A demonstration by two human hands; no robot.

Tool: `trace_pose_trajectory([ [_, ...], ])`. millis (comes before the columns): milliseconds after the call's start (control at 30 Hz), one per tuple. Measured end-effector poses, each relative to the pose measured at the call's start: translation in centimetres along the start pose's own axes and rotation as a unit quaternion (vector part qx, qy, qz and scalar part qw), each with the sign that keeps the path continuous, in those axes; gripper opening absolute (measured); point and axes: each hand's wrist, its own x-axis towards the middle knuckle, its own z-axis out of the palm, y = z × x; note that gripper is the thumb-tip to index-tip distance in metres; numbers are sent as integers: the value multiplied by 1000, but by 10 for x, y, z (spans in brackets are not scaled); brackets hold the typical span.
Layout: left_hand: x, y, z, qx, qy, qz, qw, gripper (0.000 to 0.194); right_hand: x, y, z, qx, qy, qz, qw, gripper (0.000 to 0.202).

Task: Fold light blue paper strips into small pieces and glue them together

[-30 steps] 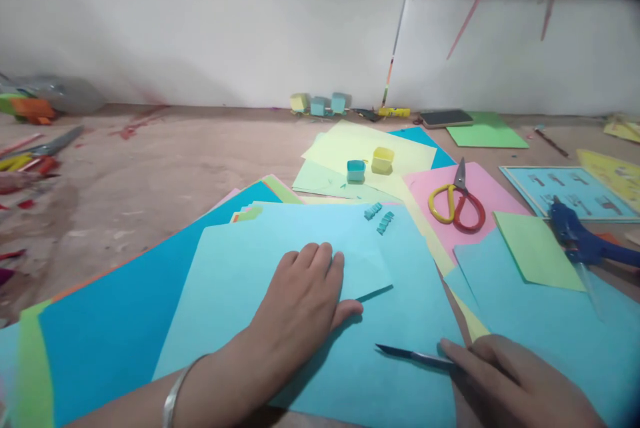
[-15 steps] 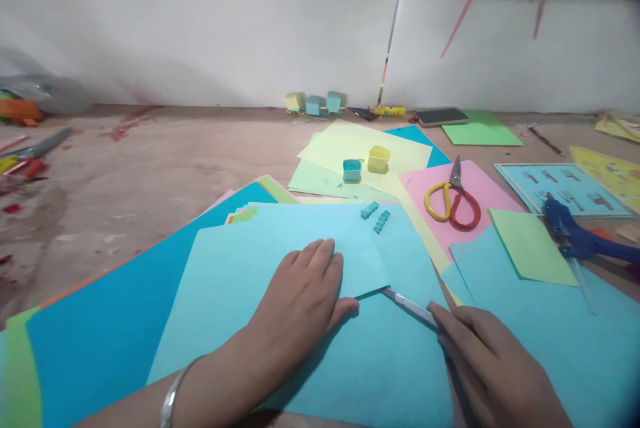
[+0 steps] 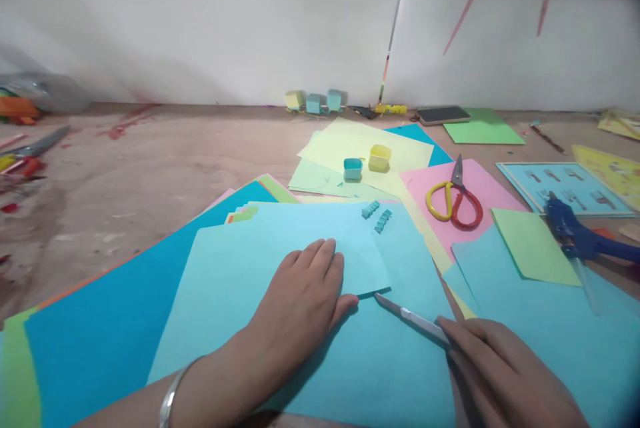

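**A:** Left hand is flat on the light blue sheet, palm down, fingers together and stretched out, pressing rather than gripping. A silver bangle sits on that wrist.

**B:** And the right hand has its fingers closed round a craft knife. The handle disappears into the hand, the blade sticks out up and to the left.

**A:** Where's the tip?

**B:** Right at the lower right corner of the light blue sheet, just beside the left thumb. It's resting on the darker blue sheet that lies underneath. Whether the blade actually touches the top sheet's edge, I can't tell.

**A:** So the top sheet sits between the two hands, pinned under the left, with the knife coming in from the right and low.

**B:** Exactly. Around them, a big pile of coloured paper on the table. Two little folded blue strips lie on the paper beyond the left hand's fingertips.

**A:** Further back, scissors with a yellow and a red handle lie on a pink sheet, well apart from the knife.

**B:** Two small cups, blue and yellow, stand on pale yellow paper. A blue glue gun lies at the right.
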Motion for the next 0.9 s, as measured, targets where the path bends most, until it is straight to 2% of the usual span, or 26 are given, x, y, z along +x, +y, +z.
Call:
trace_pose_trajectory([
  [167,-1,-2,-3,-27,1,0,1000,40,10,-7,7,-21,32,44,998,35],
  [267,-1,-9,-4,-81,15,5,997,34,9,-8,12,-22,35,56,998,34],
  [400,3,-15,3,-187,100,-19,977,33,5,-6,18,-23,15,58,998,34],
  [500,7,-10,12,-195,141,-25,970,35,5,-7,19,-30,17,57,998,34],
  [667,7,4,22,-130,74,27,988,51,7,-12,18,-15,44,57,997,34],
  [767,5,8,25,-109,44,34,992,50,4,-11,18,-12,40,55,998,38],
  [900,4,9,26,-96,33,41,994,50,-5,-6,18,-15,21,49,998,47],
])
